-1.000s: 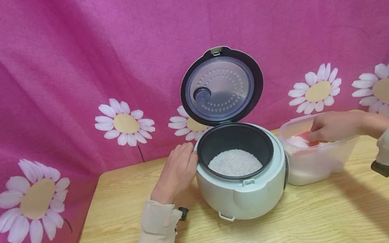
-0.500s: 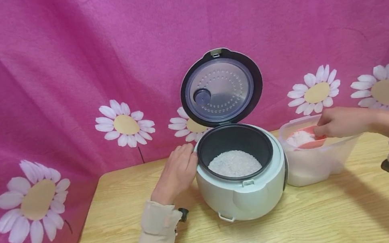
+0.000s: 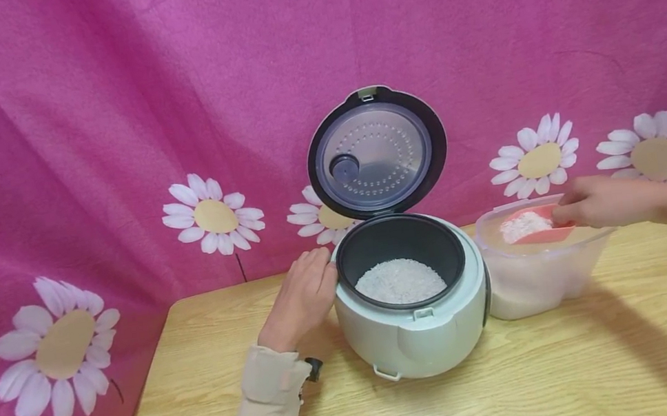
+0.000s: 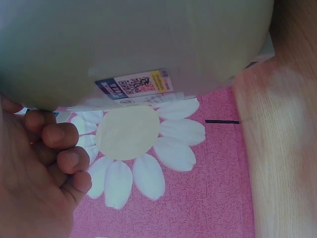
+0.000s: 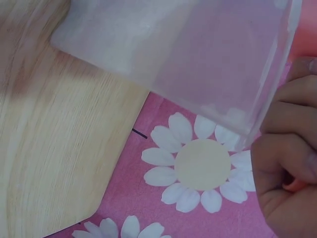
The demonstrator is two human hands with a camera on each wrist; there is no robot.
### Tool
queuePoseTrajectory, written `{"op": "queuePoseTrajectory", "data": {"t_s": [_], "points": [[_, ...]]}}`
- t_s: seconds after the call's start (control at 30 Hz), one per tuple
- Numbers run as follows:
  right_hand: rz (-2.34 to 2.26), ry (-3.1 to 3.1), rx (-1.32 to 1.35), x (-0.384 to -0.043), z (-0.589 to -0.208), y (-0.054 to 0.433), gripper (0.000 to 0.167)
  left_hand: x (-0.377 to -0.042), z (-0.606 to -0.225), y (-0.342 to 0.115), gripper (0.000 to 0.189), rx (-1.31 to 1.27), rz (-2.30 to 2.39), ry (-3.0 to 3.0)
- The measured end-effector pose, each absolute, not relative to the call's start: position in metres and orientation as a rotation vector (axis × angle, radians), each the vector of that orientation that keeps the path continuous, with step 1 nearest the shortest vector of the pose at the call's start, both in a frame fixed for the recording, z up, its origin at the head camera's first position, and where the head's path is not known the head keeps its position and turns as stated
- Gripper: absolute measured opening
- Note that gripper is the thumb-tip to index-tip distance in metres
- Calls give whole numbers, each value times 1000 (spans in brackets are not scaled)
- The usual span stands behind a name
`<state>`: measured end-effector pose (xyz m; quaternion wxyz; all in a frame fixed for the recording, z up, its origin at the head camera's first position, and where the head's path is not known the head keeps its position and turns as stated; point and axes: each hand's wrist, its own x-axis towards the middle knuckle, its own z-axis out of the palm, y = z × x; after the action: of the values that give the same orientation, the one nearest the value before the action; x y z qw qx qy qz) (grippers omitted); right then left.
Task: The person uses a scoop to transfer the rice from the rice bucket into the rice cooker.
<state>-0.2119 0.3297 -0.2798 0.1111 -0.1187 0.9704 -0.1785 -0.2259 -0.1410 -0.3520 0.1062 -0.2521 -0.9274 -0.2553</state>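
A pale mint rice cooker (image 3: 416, 347) stands on the table with its lid (image 3: 377, 157) raised. White rice (image 3: 400, 281) lies in its dark inner pot (image 3: 349, 261). My left hand (image 3: 302, 298) holds the cooker's upper left side; in the left wrist view its curled fingers (image 4: 60, 136) sit right beside the cooker body. My right hand (image 3: 614, 203) grips the handle end of a coral-pink scoop (image 3: 552, 234) heaped with rice. The scoop is level, over the mouth of a translucent rice bin (image 3: 548, 279). In the right wrist view the curled right fingers (image 5: 292, 116) hide most of the scoop.
The wooden table (image 3: 202, 363) carries the cooker and the bin, which stand side by side. A pink cloth (image 3: 230, 75) printed with daisies hangs right behind the table and along its left side. The open lid rises just in front of the cloth.
My right hand has lifted the scoop out of the rice in the bin, up and slightly right, and the scoop now bears rice. My left hand stays on the cooker.
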Motion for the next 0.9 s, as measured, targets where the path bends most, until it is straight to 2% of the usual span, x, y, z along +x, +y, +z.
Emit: {"op": "queuePoseTrajectory", "data": {"t_s": [0.47, 0.6, 0.9], "points": [[-662, 2825, -406, -210, -272, 330, 39, -227, -352, -141, 17, -725, -768, -2745], [-680, 2828, -383, -209, -267, 322, 38, -227, -352, -140, 18, -728, -770, -2741], [-744, 2823, -547, -210, -255, 292, 36, -227, -353, -141, 18, -728, -786, -2742]]}}
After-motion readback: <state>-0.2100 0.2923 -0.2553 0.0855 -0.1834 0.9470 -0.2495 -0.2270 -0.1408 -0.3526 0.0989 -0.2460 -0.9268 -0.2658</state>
